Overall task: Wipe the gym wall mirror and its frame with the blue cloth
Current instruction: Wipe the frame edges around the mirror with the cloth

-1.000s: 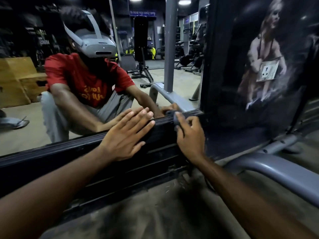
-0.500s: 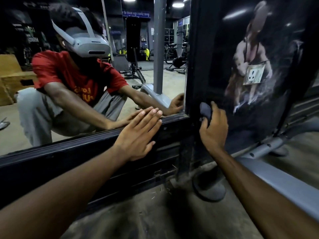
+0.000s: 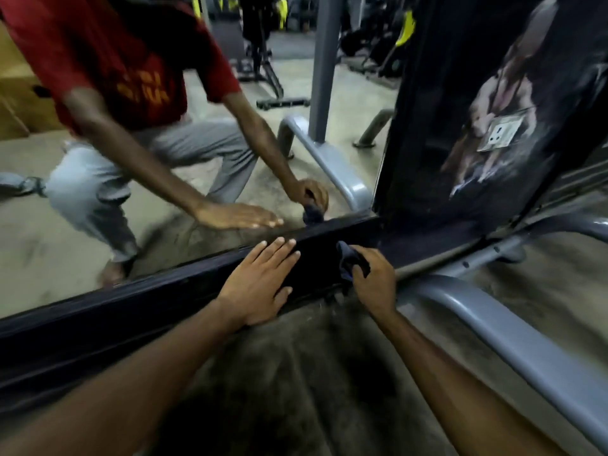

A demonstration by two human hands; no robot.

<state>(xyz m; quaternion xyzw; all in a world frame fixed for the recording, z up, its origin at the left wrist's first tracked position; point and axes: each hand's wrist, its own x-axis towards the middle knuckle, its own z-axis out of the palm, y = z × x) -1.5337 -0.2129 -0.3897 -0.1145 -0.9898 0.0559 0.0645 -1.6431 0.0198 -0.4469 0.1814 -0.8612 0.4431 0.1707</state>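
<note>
Upright, reflective: large glass wall mirror (image 3: 49,245). Along its btm & rt edges: dark grooved frame (image 3: 131,311), btm rail meeting rt upright at corner. Bunched up against btm rail nr that corner: small dark-blue cloth (image 3: 350,261).

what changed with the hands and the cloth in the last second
The right hand, gripping the blue cloth, went from the frame's corner up the upright edge, then came back down onto the bottom frame rail. The view tilted downward. The left hand stayed flat on that rail, and the cloth was never let go.
</note>
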